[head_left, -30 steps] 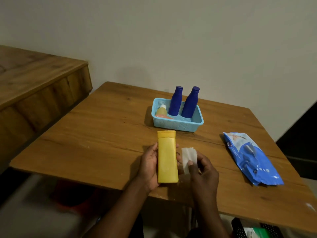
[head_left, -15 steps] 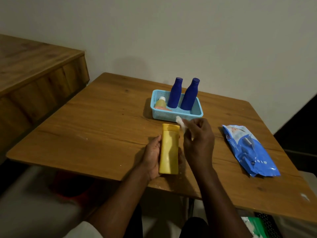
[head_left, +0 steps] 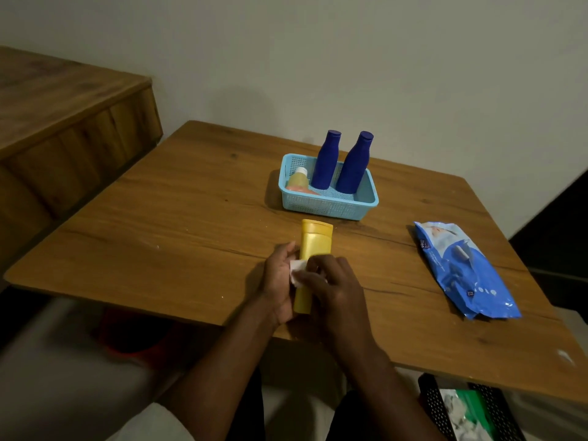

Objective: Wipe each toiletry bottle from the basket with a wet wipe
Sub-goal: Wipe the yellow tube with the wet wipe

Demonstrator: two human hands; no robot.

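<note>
A: Where's the yellow bottle?

B: Lying lengthwise on the wooden table, cap end toward the basket, lower half cradled in the left hand. Fingers curled round its left side, holding it firmly.

A: And the right hand?

B: Laid across the bottle's middle, fingers bent over a white wet wipe, pressing it onto the yellow plastic. Only a corner of the wipe peeking out at the left, between the two hands.

A: Anything else in the basket?

B: Two dark blue bottles standing upright side by side, close together. Beside them, at the left end, a small yellowish bottle with a white cap, tilted or lying down; hard to say which.

A: Gap between basket and yellow bottle?

B: Small. Cap just short of the basket's near wall, not touching.

A: Room to move?

B: Bare wood to the left of the hands, out to the table's left edge. To the right, a blue wipes packet lying flat, well apart from the hands, near the right edge. Bottle's base close to the near edge of the table. Below that edge at the right, a black perforated bin.
</note>
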